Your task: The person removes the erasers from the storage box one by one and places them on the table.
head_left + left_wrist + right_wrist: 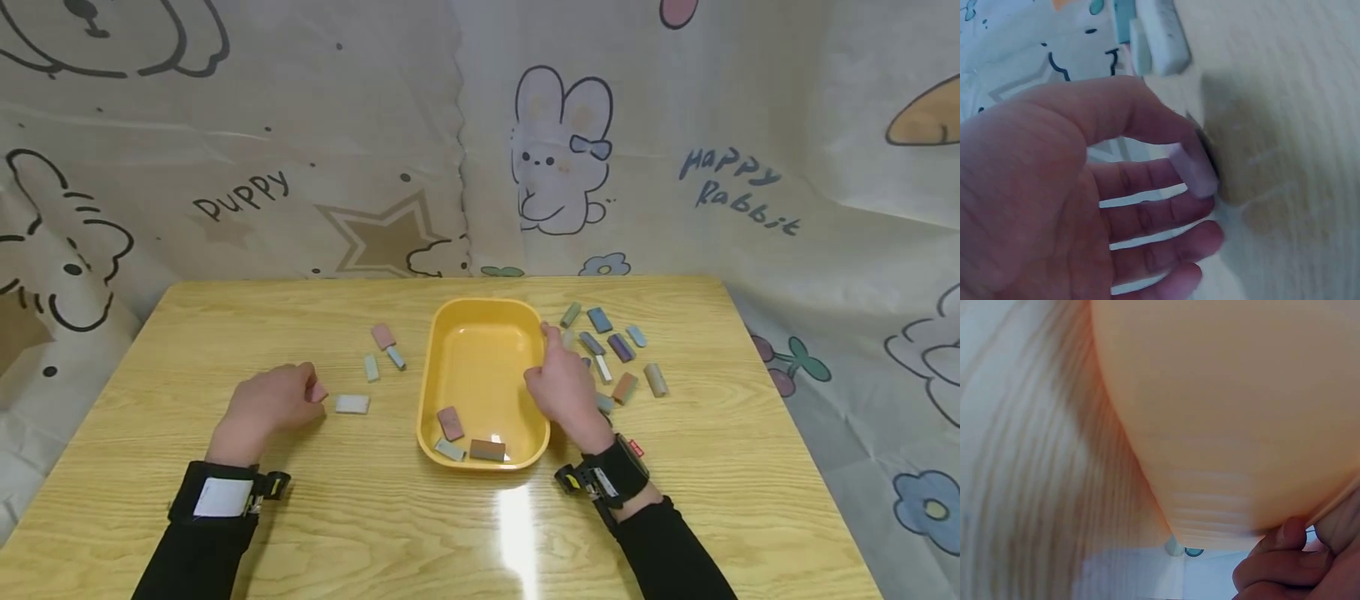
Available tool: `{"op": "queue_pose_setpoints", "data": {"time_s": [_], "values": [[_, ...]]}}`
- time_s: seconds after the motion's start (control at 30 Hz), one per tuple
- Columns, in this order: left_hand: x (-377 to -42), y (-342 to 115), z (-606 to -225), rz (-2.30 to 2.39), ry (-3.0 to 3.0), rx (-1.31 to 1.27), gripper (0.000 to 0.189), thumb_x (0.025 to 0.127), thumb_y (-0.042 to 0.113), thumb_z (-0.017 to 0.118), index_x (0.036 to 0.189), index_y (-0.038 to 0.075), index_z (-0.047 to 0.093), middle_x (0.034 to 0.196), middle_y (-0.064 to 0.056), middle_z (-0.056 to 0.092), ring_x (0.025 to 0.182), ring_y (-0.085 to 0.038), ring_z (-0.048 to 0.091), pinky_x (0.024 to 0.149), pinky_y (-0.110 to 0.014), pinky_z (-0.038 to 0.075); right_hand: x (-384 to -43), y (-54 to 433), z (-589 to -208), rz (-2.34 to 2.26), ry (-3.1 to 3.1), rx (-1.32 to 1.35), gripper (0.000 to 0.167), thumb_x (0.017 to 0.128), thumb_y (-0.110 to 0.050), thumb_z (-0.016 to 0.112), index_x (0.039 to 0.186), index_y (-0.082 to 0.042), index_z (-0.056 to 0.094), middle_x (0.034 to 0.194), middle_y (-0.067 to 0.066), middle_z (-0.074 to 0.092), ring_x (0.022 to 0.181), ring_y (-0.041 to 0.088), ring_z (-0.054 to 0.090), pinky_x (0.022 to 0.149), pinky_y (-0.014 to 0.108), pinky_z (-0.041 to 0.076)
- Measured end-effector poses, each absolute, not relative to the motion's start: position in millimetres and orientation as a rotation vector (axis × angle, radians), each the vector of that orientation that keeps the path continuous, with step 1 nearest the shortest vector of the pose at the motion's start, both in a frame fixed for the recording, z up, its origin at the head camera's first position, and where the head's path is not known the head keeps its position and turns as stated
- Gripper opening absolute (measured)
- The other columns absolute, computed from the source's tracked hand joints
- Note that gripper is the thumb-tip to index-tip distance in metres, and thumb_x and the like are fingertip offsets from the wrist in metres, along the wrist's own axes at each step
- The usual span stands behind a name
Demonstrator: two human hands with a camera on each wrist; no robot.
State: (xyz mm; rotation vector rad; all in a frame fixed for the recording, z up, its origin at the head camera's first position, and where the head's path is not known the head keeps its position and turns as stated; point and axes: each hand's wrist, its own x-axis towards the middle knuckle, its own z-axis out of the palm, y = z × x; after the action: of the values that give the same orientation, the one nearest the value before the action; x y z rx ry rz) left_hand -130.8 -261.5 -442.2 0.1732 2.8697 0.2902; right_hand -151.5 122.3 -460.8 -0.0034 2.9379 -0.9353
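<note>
My left hand [272,402], left of the tray, pinches a small pink eraser-like block [1195,170] between thumb and index finger, just over the table; the other fingers are loosely bent. A white block [352,404] lies just to the right of that hand. At the right side of the yellow plastic tray [425,375], my right hand [566,387] grips the rim, its curled fingers [1282,567] against the outer wall in the right wrist view. Inside the tray lie a pink block [450,423], a pale green block [450,450] and a brown-orange block [487,450].
Between left hand and tray lie a pink block [383,336], a light blue block [396,358] and a pale green one [371,367]. Right of the tray are several blocks, among them a purple one [621,347] and an orange one [625,388]. Printed cloth [360,108] hangs behind the table.
</note>
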Motion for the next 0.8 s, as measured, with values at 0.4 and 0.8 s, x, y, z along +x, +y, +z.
{"op": "queue_pose_setpoints", "data": {"time_s": [0.4, 0.8], "values": [[-147, -201, -395, 0.341, 2.89, 0.475, 0.031, 0.085, 0.022, 0.064, 0.113, 0.009, 0.061, 0.097, -0.008, 0.062, 0.073, -0.019, 0.055, 0.059, -0.035, 0.045, -152, 124, -462, -0.947, 2.932, 0.008, 0.072, 0.085, -0.014, 0.056, 0.151, -0.012, 0.027, 0.056, 0.006, 0.052, 0.043, 0.02, 0.046, 0.04, 0.029, 0.033], [-146, -57, -388, 0.04, 2.519, 1.222, 0.019, 0.087, 0.025, 0.065, 0.105, 0.02, 0.068, 0.089, 0.007, 0.057, 0.07, -0.01, 0.054, 0.061, -0.031, 0.046, -153, 126, -464, -0.939, 2.954, 0.005, 0.072, 0.083, -0.013, 0.058, 0.149, -0.01, 0.03, 0.058, 0.007, 0.053, 0.045, 0.022, 0.049, 0.04, 0.031, 0.036]]}}
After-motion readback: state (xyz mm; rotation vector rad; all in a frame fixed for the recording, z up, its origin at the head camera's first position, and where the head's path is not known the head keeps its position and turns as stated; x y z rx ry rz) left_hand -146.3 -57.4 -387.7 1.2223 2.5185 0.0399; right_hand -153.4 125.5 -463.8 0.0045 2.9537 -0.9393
